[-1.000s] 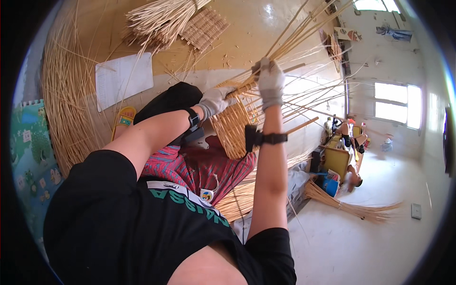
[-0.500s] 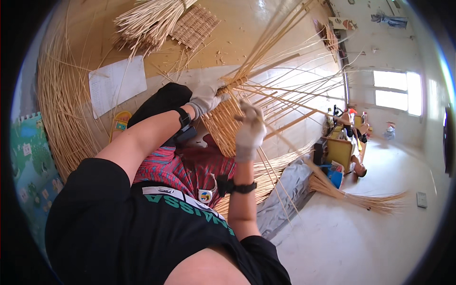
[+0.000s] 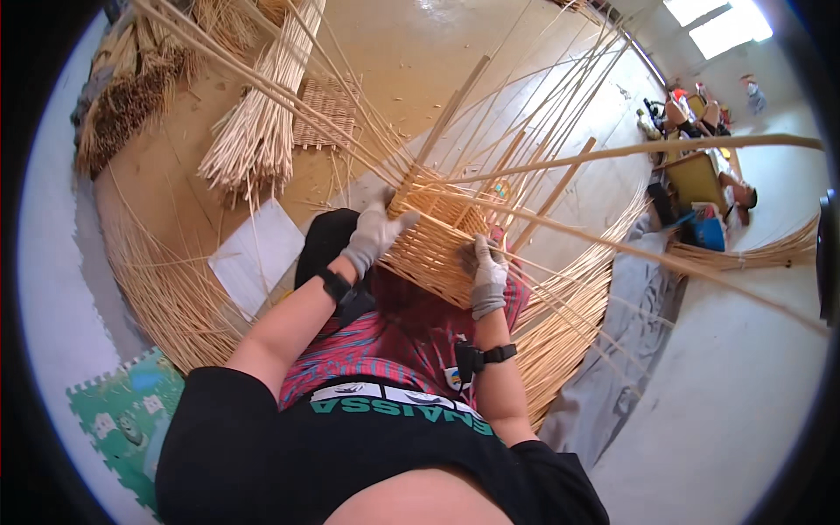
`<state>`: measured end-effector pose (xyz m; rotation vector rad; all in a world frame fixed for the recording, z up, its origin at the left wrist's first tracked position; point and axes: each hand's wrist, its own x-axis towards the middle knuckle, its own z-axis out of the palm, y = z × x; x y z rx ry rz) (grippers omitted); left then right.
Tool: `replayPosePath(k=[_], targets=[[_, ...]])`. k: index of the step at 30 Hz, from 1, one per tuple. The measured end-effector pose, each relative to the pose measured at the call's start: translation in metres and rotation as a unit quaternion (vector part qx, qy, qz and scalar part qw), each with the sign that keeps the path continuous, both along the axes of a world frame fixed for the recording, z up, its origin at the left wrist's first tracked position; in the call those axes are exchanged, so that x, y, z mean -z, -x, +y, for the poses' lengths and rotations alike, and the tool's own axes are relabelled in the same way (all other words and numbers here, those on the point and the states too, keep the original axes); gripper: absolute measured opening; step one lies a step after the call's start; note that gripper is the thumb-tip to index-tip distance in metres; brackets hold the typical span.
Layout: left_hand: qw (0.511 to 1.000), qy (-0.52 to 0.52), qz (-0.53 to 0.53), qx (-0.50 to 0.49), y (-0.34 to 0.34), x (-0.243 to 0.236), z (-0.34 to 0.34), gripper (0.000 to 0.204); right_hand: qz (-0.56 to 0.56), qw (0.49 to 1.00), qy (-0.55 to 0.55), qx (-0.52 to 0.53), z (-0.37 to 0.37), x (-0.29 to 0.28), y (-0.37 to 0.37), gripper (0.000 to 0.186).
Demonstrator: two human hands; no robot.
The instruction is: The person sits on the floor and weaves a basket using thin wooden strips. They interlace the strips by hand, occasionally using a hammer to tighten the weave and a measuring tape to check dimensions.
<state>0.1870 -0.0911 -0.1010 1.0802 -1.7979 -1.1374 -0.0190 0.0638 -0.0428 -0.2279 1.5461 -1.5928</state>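
Note:
A half-woven wicker basket [image 3: 435, 243] rests on my lap, with long pale upright canes [image 3: 525, 131] fanning out of it toward the far side. My left hand [image 3: 374, 234], in a grey glove, grips the basket's left upper corner. In a matching grey glove, my right hand [image 3: 486, 278] presses on the basket's right lower edge, where a thin cane [image 3: 612, 245] runs off to the right. Both wrists carry black straps.
Loose cane lies in a wide arc on the floor [image 3: 166, 289] around me. A bundle of cut sticks [image 3: 258, 131], a small woven mat [image 3: 325, 114] and a white sheet [image 3: 255, 255] lie to the left. A green foam mat [image 3: 122, 420] sits lower left. People sit far right [image 3: 700, 175].
My right hand has come down from the raised canes to the basket's right edge. The view has tilted, and the basket now sits closer and more central.

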Motion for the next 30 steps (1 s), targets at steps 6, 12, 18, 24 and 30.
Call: replayPosePath(k=[6, 12, 18, 24, 30], targets=[[0.957, -0.199, 0.014, 0.212, -0.004, -0.086, -0.038, 0.074, 0.202, 0.979, -0.001, 0.004, -0.012, -0.016, -0.003, 0.020], [0.977, -0.163, -0.109, 0.087, 0.019, -0.080, -0.021, 0.068, 0.550, 0.821, 0.072, -0.131, -0.191, -0.065, 0.028, 0.042], [0.995, -0.046, -0.088, 0.021, 0.009, -0.054, -0.018, 0.052, 0.288, 0.952, 0.034, -0.092, -0.128, -0.025, 0.042, 0.030], [0.993, -0.060, 0.093, -0.030, 0.022, -0.040, -0.005, 0.043, 0.037, 0.987, 0.109, 0.110, 0.042, 0.011, -0.001, 0.021], [0.978, 0.202, 0.038, -0.035, 0.033, -0.073, 0.064, 0.022, 0.026, 0.972, 0.136, 0.192, 0.046, -0.008, 0.002, 0.012]])
